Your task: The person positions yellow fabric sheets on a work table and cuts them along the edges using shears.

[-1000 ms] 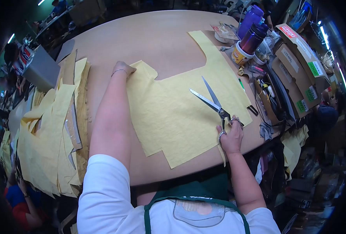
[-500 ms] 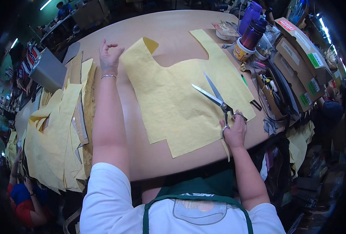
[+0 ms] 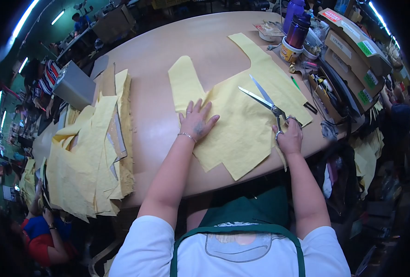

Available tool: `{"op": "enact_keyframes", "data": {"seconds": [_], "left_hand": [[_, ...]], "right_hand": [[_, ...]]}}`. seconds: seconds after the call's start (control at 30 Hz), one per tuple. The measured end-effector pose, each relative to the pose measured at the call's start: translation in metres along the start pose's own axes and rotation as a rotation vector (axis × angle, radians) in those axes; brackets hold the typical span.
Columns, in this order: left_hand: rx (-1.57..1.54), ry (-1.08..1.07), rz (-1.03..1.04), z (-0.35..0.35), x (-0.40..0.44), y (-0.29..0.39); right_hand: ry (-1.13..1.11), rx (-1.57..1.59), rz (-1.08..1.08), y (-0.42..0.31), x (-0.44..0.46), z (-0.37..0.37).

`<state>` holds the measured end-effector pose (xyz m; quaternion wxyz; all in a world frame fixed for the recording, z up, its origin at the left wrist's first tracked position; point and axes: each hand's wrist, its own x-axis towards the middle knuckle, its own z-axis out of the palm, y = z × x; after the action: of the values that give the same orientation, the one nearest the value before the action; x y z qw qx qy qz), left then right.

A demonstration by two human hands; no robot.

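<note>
A cut piece of yellow fabric (image 3: 242, 124) lies on the table, with two strap-like arms pointing away from me. My left hand (image 3: 197, 121) rests flat on its left part, fingers spread, and the cloth is bunched just beyond the fingertips. In my right hand (image 3: 289, 137) is a pair of scissors (image 3: 273, 107), fingers through the handle loops. The blades are apart and point to the far left above the fabric. A narrow yellow strip (image 3: 280, 156) hangs near my right hand at the table's front edge.
A stack of yellow fabric pieces (image 3: 82, 161) lies at the left, beside a grey metal box (image 3: 74, 85). Cardboard boxes (image 3: 348, 60), a purple bottle (image 3: 300, 31), a tub (image 3: 290, 50) and a pen (image 3: 295, 82) crowd the right side. Another person (image 3: 48, 235) is at lower left.
My left hand has come down from the far left onto the fabric. The left strap, curled up before, now lies flat. My right hand still holds the open scissors.
</note>
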<state>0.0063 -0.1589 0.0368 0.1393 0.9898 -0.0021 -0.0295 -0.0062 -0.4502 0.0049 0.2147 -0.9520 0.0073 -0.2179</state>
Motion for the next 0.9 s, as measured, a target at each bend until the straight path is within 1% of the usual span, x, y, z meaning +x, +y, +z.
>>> {"op": "enact_keyframes", "data": {"seconds": [0.1,0.17,0.2,0.23,0.33,0.43,0.47,0.57,0.67,0.77,0.83,0.9], "left_hand": [[-0.452,0.316,0.008,0.006,0.01,-0.051],[-0.387,0.487,-0.11,-0.007,0.022,-0.082],[-0.264,0.412,-0.206,-0.008,0.032,-0.096],[-0.141,0.339,-0.295,-0.012,0.041,-0.099],[0.099,0.098,-0.189,-0.029,0.064,-0.076],[0.192,-0.088,-0.117,-0.027,0.096,-0.059],[0.221,-0.133,-0.145,-0.025,0.108,-0.059],[0.194,-0.094,-0.41,-0.027,0.122,-0.062],[0.111,0.012,-0.552,-0.022,0.125,-0.084],[0.002,0.206,-0.29,-0.021,0.073,-0.085],[0.068,0.198,-0.072,-0.005,0.016,-0.076],[0.12,0.012,-0.019,-0.003,-0.05,-0.037]], "right_hand": [[0.002,0.0,-0.026,-0.001,-0.004,-0.004],[-0.011,0.011,-0.03,0.002,-0.005,-0.004],[-0.006,0.037,0.011,-0.003,-0.004,-0.007],[-0.003,0.036,0.005,-0.004,-0.004,-0.006],[0.002,0.035,0.005,-0.006,-0.001,-0.008],[-0.04,0.045,0.035,-0.008,0.002,-0.008],[-0.054,0.057,0.048,-0.009,0.003,-0.009],[-0.051,0.056,0.041,-0.009,0.005,-0.009],[-0.065,0.049,0.075,-0.01,0.004,-0.009],[-0.089,0.035,0.1,-0.009,0.003,-0.008],[-0.107,0.023,0.101,-0.007,0.003,-0.006],[-0.098,0.013,0.097,-0.008,0.003,-0.007]]}}
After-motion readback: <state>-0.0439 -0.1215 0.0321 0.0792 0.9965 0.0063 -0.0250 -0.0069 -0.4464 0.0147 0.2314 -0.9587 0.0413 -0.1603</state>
